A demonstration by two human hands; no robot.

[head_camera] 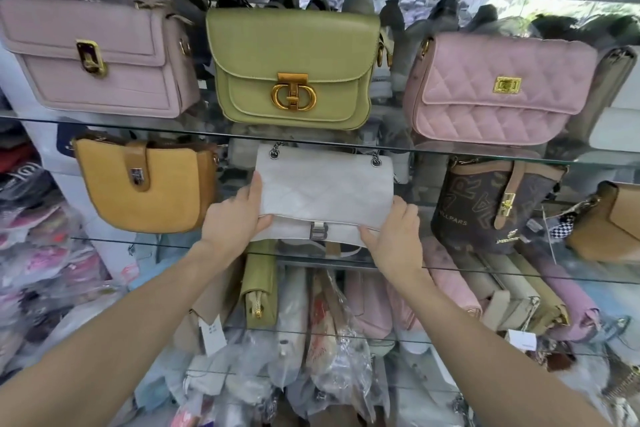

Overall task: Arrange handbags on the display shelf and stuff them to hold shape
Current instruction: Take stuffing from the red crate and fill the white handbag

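I have the white bag (325,191) pinched at both lower corners, left hand (232,222) and right hand (394,236) each curled round an edge, on the middle glass shelf (519,274). This looks like the placing step. To my left sits the mustard bag (145,184), to my right the brown bag (485,204); next I'd square it between them.

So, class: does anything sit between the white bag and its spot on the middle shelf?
Nothing visible does. Both hands, left and right, grip the white bag in the gap between the yellow bag and brown bag, on the glass shelf.
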